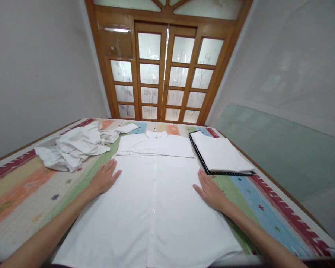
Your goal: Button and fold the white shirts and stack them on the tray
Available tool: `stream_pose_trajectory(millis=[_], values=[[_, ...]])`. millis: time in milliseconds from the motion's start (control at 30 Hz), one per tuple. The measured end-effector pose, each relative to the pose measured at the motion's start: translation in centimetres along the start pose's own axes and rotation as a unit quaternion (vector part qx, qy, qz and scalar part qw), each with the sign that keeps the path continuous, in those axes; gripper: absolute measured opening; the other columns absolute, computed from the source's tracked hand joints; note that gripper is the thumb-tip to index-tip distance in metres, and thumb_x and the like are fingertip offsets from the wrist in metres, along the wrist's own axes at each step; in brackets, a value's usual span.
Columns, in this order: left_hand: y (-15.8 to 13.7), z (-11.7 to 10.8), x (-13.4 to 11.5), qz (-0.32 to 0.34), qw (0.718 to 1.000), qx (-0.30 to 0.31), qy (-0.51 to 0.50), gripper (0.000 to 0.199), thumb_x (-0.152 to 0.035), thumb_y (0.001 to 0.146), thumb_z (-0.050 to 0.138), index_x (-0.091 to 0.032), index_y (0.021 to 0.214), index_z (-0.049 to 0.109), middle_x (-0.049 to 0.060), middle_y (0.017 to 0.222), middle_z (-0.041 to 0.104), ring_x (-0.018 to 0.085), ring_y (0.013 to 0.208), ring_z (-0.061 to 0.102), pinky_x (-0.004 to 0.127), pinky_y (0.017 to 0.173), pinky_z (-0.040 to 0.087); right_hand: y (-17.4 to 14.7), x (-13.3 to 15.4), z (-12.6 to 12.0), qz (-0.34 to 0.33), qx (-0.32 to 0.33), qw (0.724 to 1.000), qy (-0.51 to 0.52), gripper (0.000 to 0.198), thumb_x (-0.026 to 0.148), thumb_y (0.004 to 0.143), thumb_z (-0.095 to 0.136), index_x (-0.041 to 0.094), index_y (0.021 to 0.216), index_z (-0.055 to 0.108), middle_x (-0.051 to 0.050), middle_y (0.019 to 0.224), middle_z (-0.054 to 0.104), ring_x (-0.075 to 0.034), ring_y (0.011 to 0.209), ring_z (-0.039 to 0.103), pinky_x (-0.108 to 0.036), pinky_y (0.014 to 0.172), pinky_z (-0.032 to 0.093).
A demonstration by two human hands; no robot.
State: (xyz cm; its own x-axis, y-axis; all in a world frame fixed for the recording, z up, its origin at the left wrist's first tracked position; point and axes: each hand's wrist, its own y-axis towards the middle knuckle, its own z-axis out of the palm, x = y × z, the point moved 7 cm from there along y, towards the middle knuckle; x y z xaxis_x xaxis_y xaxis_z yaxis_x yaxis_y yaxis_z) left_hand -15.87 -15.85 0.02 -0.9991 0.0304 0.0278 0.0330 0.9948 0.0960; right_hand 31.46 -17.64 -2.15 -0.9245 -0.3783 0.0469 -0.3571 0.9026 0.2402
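Note:
A white button-up shirt (134, 201) lies spread flat in front of me, collar at the far end and button strip up. Its sleeves are folded across the chest below the collar. Flat on the shirt's left edge rests my left hand (105, 176), fingers stretched out and thumb apart. On the opposite edge my right hand (210, 190) lies the same way, palm down. Neither hand grasps anything. Just beyond my right fingertips sits a folded stack of white cloth (222, 150) with a black dotted layer underneath.
A crumpled white garment (80, 143) lies at the far left. All of it is on a colourful striped cloth (25, 197) covering the table. Walls stand on both sides, with a pale green panel (284, 149) at the right. Wooden glass-paned doors (163, 70) close off the back.

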Motion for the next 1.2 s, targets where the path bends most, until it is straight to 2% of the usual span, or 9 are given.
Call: stream_pose_trajectory(millis=[200, 400, 533, 700, 800, 900, 1000, 1100, 1200], values=[[-2.3, -0.4, 2.4, -0.059, 0.998, -0.006, 0.013, 0.073, -0.048, 0.093, 0.026, 0.000, 0.146, 0.038, 0.021, 0.152, 0.039, 0.035, 0.143, 0.032, 0.053, 0.113, 0.030, -3.8, -0.8, -0.1, -0.028, -0.011, 0.999, 0.040, 0.071, 0.055, 0.099, 0.027, 0.007, 0.151, 0.034, -0.018, 0.157, 0.029, -0.029, 0.147, 0.025, -0.052, 0.119, 0.026], [-3.3, -1.8, 3.5, -0.075, 0.992, -0.037, -0.096, 0.062, -0.044, 0.087, 0.034, -0.005, 0.128, 0.060, 0.018, 0.143, 0.052, 0.032, 0.136, 0.045, 0.042, 0.113, 0.033, -5.1, -3.0, -1.6, 0.075, -0.002, 0.975, 0.208, 0.071, 0.062, 0.089, 0.047, 0.013, 0.140, 0.051, -0.017, 0.151, 0.041, -0.034, 0.143, 0.034, -0.054, 0.117, 0.030], [-3.0, -3.3, 4.2, -0.114, 0.965, -0.019, -0.235, 0.047, -0.048, 0.078, 0.048, -0.017, 0.105, 0.070, 0.013, 0.118, 0.071, 0.030, 0.112, 0.063, 0.038, 0.099, 0.046, -3.9, -3.2, -3.1, 0.130, 0.003, 0.909, 0.395, 0.060, 0.058, 0.078, 0.064, 0.020, 0.124, 0.061, -0.015, 0.136, 0.059, -0.033, 0.127, 0.054, -0.052, 0.111, 0.040], [-3.4, -4.1, 5.1, -0.187, 0.884, 0.006, -0.429, 0.056, -0.054, 0.056, 0.066, -0.017, 0.098, 0.063, 0.013, 0.100, 0.071, 0.027, 0.082, 0.067, 0.034, 0.067, 0.052, -2.8, -4.1, -3.4, 0.250, -0.007, 0.812, 0.527, 0.058, 0.050, 0.067, 0.076, 0.020, 0.113, 0.058, -0.015, 0.124, 0.064, -0.027, 0.095, 0.069, -0.036, 0.074, 0.059], [-4.0, -4.1, 4.8, -0.209, 0.842, 0.023, -0.497, 0.067, -0.053, 0.049, 0.071, -0.016, 0.104, 0.058, 0.007, 0.084, 0.068, 0.023, 0.070, 0.062, 0.030, 0.055, 0.045, -2.4, -4.5, -2.9, 0.297, 0.007, 0.791, 0.535, 0.057, 0.044, 0.066, 0.078, 0.021, 0.112, 0.055, -0.013, 0.114, 0.066, -0.016, 0.067, 0.065, -0.026, 0.049, 0.051], [-4.2, -4.4, 3.9, -0.175, 0.826, 0.040, -0.534, 0.078, -0.053, 0.052, 0.072, -0.015, 0.118, 0.054, -0.003, 0.067, 0.059, 0.016, 0.058, 0.052, 0.026, 0.052, 0.037, -1.7, -4.4, -2.6, 0.308, 0.034, 0.790, 0.530, 0.059, 0.041, 0.063, 0.080, 0.021, 0.112, 0.053, -0.007, 0.096, 0.067, -0.008, 0.047, 0.052, -0.020, 0.035, 0.033], [-4.0, -4.7, 3.3, -0.125, 0.826, 0.064, -0.546, 0.085, -0.055, 0.056, 0.072, -0.014, 0.129, 0.052, -0.007, 0.062, 0.050, 0.012, 0.055, 0.043, 0.024, 0.052, 0.031, -0.7, -3.8, -2.6, 0.303, 0.086, 0.784, 0.534, 0.062, 0.040, 0.063, 0.079, 0.020, 0.115, 0.051, 0.005, 0.063, 0.057, -0.005, 0.038, 0.036, -0.017, 0.033, 0.020], [-3.8, -4.4, 3.3, -0.102, 0.835, 0.109, -0.530, 0.085, -0.057, 0.060, 0.073, -0.013, 0.130, 0.055, -0.009, 0.057, 0.040, 0.011, 0.054, 0.037, 0.023, 0.052, 0.027, -0.1, -3.0, -2.5, 0.312, 0.145, 0.750, 0.565, 0.057, 0.040, 0.065, 0.078, 0.019, 0.111, 0.051, 0.013, 0.046, 0.040, -0.004, 0.035, 0.026, -0.016, 0.035, 0.013], [-3.4, -4.4, 3.5, -0.088, 0.844, 0.127, -0.513, 0.083, -0.060, 0.061, 0.072, -0.014, 0.129, 0.060, -0.008, 0.056, 0.039, 0.011, 0.054, 0.037, 0.023, 0.051, 0.027, 0.5, -2.2, -2.6, 0.319, 0.185, 0.715, 0.594, 0.041, 0.042, 0.063, 0.078, 0.021, 0.083, 0.050, 0.013, 0.046, 0.034, -0.002, 0.037, 0.020, -0.017, 0.036, 0.010]])
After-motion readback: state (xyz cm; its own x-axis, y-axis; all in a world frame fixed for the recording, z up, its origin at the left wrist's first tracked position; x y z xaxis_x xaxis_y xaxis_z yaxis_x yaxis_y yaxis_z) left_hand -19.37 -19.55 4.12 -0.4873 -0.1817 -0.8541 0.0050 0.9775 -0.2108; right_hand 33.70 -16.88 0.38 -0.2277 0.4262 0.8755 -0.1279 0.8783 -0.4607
